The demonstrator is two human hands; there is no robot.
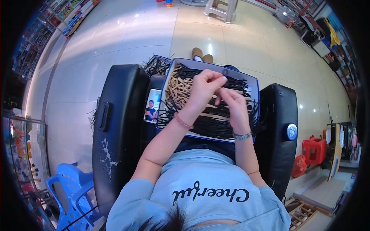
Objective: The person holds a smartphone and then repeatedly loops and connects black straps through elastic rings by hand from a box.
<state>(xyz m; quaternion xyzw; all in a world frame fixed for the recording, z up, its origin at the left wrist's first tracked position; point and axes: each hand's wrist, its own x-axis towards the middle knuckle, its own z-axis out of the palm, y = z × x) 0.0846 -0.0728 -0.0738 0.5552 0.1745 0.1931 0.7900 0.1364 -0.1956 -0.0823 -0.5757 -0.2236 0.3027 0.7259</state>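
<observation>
Over an open blue-edged box (257,86) on my lap, both my hands work close together. My left hand (204,87) is closed in a pinch, and a small black cord loop (225,72) sticks up at its fingertips. Just below and to the right, my right hand (234,103) has thumb and finger pinched together; what lies between them is too small to make out. Inside the box, black cords (214,128) lie in bundles beneath my hands. Beige looped cords (178,89) are heaped along the left side, and beige strips run across the middle.
Black padded armrests (117,88) flank me; a round blue-lidded thing (290,131) sits on the right one. A lit phone (152,106) leans left of the box. More black cords (157,66) lie behind it. A blue chair (71,188) and red stool (314,150) stand nearby.
</observation>
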